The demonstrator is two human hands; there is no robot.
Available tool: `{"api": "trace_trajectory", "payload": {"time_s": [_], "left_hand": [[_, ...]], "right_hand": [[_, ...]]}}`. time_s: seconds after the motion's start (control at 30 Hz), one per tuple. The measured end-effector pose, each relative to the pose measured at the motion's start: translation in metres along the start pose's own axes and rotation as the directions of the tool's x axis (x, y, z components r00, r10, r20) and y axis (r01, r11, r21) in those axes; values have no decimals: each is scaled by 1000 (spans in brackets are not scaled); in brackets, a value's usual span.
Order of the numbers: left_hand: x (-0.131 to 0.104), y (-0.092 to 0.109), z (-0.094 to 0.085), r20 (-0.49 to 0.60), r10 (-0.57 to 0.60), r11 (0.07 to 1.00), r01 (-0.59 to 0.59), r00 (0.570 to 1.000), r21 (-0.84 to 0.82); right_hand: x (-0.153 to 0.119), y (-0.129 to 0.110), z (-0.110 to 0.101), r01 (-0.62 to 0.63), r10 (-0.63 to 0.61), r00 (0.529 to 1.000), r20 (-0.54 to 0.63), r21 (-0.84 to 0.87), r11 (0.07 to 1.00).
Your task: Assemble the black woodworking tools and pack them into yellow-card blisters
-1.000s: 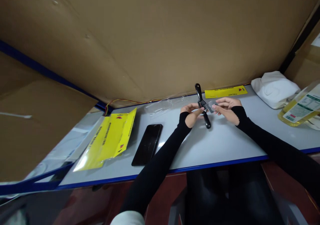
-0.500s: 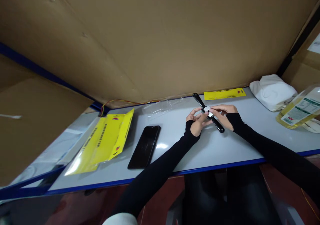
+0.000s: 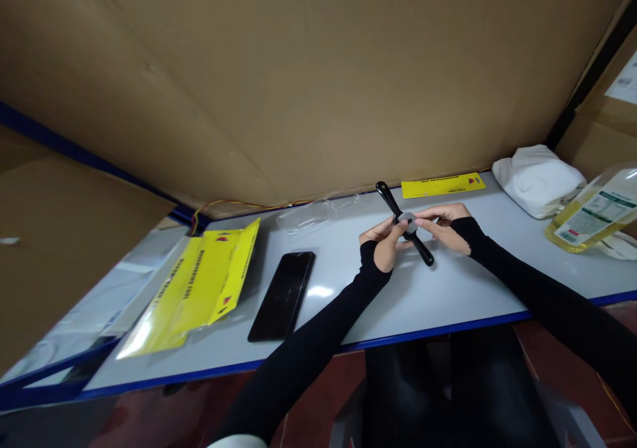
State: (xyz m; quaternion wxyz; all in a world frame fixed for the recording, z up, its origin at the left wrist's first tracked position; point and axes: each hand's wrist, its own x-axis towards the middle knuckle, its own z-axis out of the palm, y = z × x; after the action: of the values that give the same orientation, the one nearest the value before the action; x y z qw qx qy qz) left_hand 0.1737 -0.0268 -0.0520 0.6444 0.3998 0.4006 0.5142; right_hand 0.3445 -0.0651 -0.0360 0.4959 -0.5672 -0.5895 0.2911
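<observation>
A black spokeshave (image 3: pixel 389 199) with two long handles is held slantwise over the table, between my hands. My left hand (image 3: pixel 384 247) is closed around its middle, the thumb pressing on the grey metal blade plate (image 3: pixel 409 218). From the other side, the thumb and fingers of my right hand (image 3: pixel 452 225) pinch the right edge of that plate. A dark hole shows in the plate's middle. The fingers beneath the tool are partly hidden.
Yellow printed packages (image 3: pixel 202 282) and a black phone (image 3: pixel 281 295) lie to the left. Clear plastic packaging (image 3: pixel 311 216) and a yellow card (image 3: pixel 442 185) rest along the cardboard wall. At right are a white cloth bundle (image 3: pixel 537 181) and a bottle of yellow liquid (image 3: pixel 592 216).
The spokeshave has turned slightly in my hands, and its blade plate now shows grey with its hole visible rather than bright white. Both hands keep their hold. The whole view has shifted slightly.
</observation>
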Motion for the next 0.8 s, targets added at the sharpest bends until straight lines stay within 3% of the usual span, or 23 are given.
{"api": "trace_trajectory", "payload": {"time_s": [0.27,0.43,0.5,0.63,0.8], "left_hand": [[-2,10,2,-31,-13,1000,13,999,1],[-2,21,1,-57,-28,1000,28,998,2],[0,23,0,-62,-31,1000,31,998,5],[4,20,-4,-50,-50,998,52,998,36],[8,8,-6,-46,-33,999,35,998,40]], "right_hand": [[1,-3,-6,-18,20,999,37,-70,997],[23,21,-40,-49,-22,982,-188,-365,930],[31,34,-58,-100,-3,978,-211,-475,875],[34,53,-74,-152,74,983,-166,-532,833],[32,61,-60,-87,134,990,43,-563,822]]}}
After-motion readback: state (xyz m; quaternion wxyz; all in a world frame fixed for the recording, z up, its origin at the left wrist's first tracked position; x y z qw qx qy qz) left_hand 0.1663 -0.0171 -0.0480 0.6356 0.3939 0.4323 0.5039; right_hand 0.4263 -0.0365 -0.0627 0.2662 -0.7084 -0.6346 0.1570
